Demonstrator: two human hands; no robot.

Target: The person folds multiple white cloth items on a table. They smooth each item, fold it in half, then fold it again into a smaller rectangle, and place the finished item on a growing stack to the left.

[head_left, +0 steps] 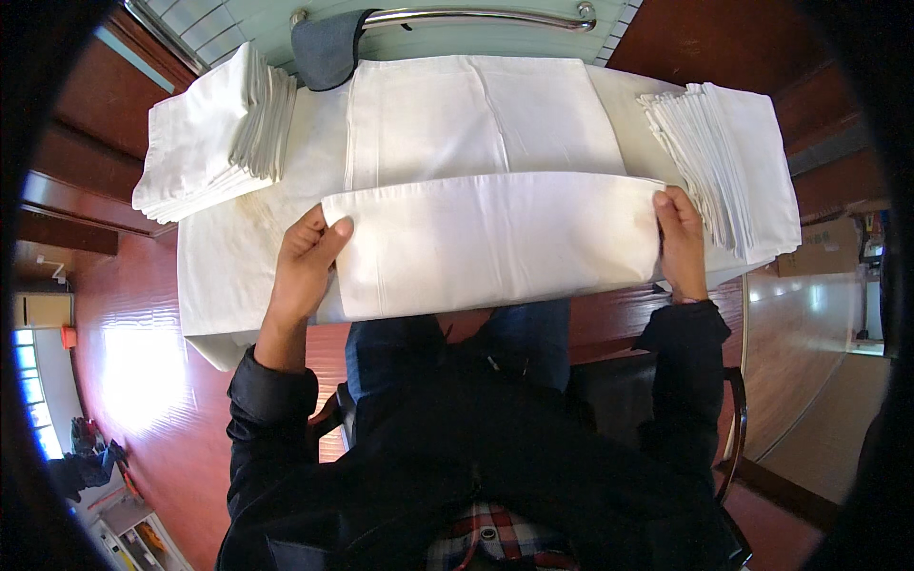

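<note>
A white cloth (486, 238) is stretched between my hands, its upper edge raised and nearly straight. My left hand (312, 246) pinches the left corner, thumb on top. At the right corner my right hand (680, 236) grips the same edge between thumb and fingers. Behind the raised edge, a flat white cloth panel (438, 119) with a crease lies on the table; I cannot tell whether it is part of the held cloth. The lower part of the held cloth hangs by the table's near edge, above my lap.
A stack of folded white cloths (214, 133) stands at the left, and another stack (733, 171) at the right. A white tablecloth (228, 276) covers the table. Beyond it, a grey cloth (327, 49) hangs on a metal rail (476, 16). A chair armrest (736, 419) is beside me.
</note>
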